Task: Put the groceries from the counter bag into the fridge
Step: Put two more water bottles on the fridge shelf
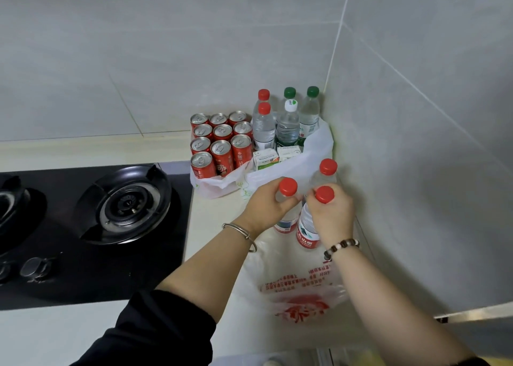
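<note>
You are gripping one red-capped water bottle in each hand, fingers curled round the neck just under the cap. Your left hand (263,203) is holding the left bottle (286,222) and your right hand (331,217) is holding the right bottle (305,227). Both are standing upright just in front of the open counter bag (313,155), and the fridge is out of view. Gripped so high, the smooth, clear, thin-walled plastic is liable to slip or swing if you are lifting fast, and a swing is risking a knock to the third bottle (328,168) standing just behind, beside the tiled wall. The bottles seem to be resting on a flattened printed bag (299,282), slick crinkly film that is apt to slide on the glossy counter (216,218). Rigid red cans (222,143) and boxy little cartons (265,159) are sitting packed upright in the counter bag.
</note>
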Motion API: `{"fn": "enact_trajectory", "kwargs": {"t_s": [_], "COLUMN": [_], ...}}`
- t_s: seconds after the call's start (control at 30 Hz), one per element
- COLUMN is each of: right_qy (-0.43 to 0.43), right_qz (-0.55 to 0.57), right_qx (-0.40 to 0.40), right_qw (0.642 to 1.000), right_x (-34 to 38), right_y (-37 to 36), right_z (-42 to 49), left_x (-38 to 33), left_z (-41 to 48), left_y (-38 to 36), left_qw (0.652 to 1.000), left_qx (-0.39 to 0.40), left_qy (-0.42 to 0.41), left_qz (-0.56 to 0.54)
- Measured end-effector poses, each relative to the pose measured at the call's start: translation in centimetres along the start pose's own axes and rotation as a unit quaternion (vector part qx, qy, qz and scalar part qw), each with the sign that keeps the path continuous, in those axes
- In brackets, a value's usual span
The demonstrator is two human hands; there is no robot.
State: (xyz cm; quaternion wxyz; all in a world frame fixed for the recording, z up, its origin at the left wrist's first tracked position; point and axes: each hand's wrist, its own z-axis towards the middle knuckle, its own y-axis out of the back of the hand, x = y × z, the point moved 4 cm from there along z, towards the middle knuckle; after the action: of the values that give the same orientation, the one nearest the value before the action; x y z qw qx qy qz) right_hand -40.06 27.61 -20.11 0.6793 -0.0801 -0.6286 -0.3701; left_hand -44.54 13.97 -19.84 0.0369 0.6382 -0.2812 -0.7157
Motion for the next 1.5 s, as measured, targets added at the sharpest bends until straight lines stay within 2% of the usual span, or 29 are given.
{"fn": "enact_trajectory", "kwargs": {"t_s": [0.13, 0.3, 0.5, 0.6, 0.67, 0.8, 0.97, 1.1, 1.23, 1.33, 1.43, 1.5], "right_qy": [-0.018, 0.024, 0.085, 0.135, 0.165, 0.170, 0.229, 0.263, 0.282, 0.311, 0.345, 0.339], "right_qz": [0.030, 0.032, 0.006, -0.005, -0.003, 0.047, 0.086, 0.125, 0.163, 0.198, 0.234, 0.262], "right_qx": [-0.004, -0.016, 0.014, 0.031, 0.045, 0.089, 0.190, 0.303, 0.435, 0.527, 0.604, 0.663], "right_qw": [0.999, 0.999, 0.996, 0.990, 0.985, 0.980, 0.951, 0.907, 0.839, 0.766, 0.679, 0.614], "right_x": [-0.6, -0.3, 1.9, 5.0, 7.3, 11.4, 17.3, 21.1, 24.1, 26.2, 28.0, 28.7], "right_y": [0.5, 0.7, -0.4, -1.3, -2.0, -3.6, -6.3, -8.5, -9.6, -9.0, -7.6, -6.4], "right_z": [-0.5, -1.6, -2.7, -4.2, -5.7, -10.1, -19.4, -29.6, -40.7, -48.7, -56.3, -61.2], "left_x": [1.1, 1.3, -0.2, -1.2, -1.7, -2.3, -2.4, -2.5, -2.7, -2.7, -3.4, -4.9], "left_z": [-1.0, -2.8, -5.3, -7.5, -9.7, -16.3, -27.9, -39.6, -51.9, -61.0, -69.9, -75.0], "left_y": [1.0, 1.7, 4.1, 6.2, 7.9, 12.3, 18.4, 21.6, 23.2, 22.9, 21.2, 19.2], "left_qw": [0.996, 0.985, 0.971, 0.970, 0.967, 0.949, 0.906, 0.856, 0.786, 0.721, 0.636, 0.570], "left_qx": [-0.074, -0.145, -0.214, -0.234, -0.253, -0.315, -0.416, -0.495, -0.576, -0.640, -0.711, -0.757], "left_qy": [0.047, 0.071, 0.050, 0.037, 0.028, 0.024, 0.071, 0.127, 0.196, 0.243, 0.276, 0.295], "left_qz": [-0.024, -0.066, -0.091, -0.059, -0.032, -0.001, 0.030, 0.083, 0.110, 0.111, 0.119, 0.123]}}
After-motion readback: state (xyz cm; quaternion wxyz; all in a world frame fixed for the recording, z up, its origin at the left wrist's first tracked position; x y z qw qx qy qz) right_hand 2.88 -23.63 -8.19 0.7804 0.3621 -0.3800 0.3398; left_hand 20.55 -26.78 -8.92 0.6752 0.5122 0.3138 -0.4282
